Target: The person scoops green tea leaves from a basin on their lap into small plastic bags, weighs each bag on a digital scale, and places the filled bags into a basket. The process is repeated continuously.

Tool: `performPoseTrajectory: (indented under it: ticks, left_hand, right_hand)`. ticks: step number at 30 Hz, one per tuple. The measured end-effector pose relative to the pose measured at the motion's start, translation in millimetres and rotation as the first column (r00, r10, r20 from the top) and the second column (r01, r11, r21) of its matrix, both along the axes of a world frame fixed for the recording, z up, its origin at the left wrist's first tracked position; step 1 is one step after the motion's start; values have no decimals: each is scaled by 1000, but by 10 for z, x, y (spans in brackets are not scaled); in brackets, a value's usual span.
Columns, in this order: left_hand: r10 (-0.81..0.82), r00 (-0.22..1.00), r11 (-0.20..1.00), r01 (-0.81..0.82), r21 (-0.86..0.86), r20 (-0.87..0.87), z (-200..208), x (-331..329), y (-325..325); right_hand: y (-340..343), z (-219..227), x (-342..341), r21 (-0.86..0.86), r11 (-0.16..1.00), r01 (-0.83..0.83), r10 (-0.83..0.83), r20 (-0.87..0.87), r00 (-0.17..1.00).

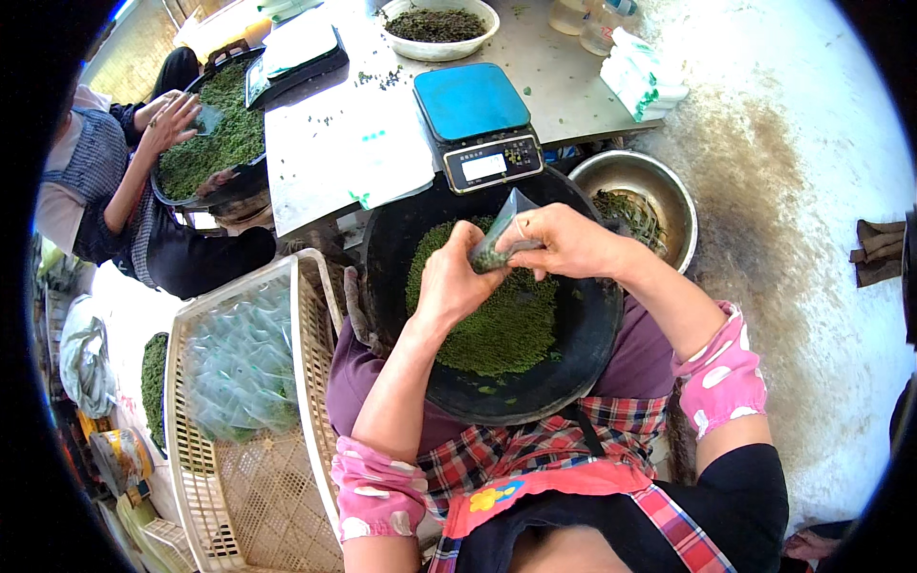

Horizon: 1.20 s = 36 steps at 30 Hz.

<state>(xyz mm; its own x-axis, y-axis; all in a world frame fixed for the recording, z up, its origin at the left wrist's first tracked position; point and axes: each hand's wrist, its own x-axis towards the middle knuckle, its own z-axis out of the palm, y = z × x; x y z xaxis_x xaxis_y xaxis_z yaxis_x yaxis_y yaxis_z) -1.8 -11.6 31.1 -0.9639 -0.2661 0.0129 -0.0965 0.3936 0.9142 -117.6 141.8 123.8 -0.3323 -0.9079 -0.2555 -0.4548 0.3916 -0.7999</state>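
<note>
Over a wide black basin on my lap, both my hands grip a small clear plastic bag. My left hand is wrapped round its lower left side. The fingers of my right hand pinch the bag on its right side. Some green stuff shows at the bottom of the bag; its open mouth points up. Beneath my hands lies a heap of tiny green berries, like green peppercorns. A kitchen scale with a blue top stands on the table just beyond the basin.
To my left, a cream plastic crate holds several filled clear bags. A steel bowl with stems stands at right. The table bears a white bowl and plastic bags. A co-worker sits at far left beside another basin.
</note>
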Motion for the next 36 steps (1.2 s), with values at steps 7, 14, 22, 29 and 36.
performPoseTrajectory:
  ticks: [7, 14, 22, 29, 36]
  left_hand:
    - [-313, 947, 926, 289, 241, 66, -221, 96, 95]
    - [-144, 975, 912, 198, 360, -171, -126, 429, 96]
    - [3, 969, 998, 11, 58, -247, 322, 941, -373]
    - [382, 909, 923, -385, -13, 169, 754, 2080, -1030]
    - [674, 630, 728, -653, -207, 386, -622, 3778, -1440]
  right_hand:
    - [147, -328, 206, 85, 982, -171, 180, -116, 977]
    - [-23, 96, 540, -39, 981, -189, 162, -362, 918]
    - [-465, 399, 829, -267, 924, -273, 134, -442, 887]
    - [-780, 449, 1054, -565, 792, -232, 24, -351, 936]
    - [-332, -298, 910, -378, 926, -23, 3, -54, 999]
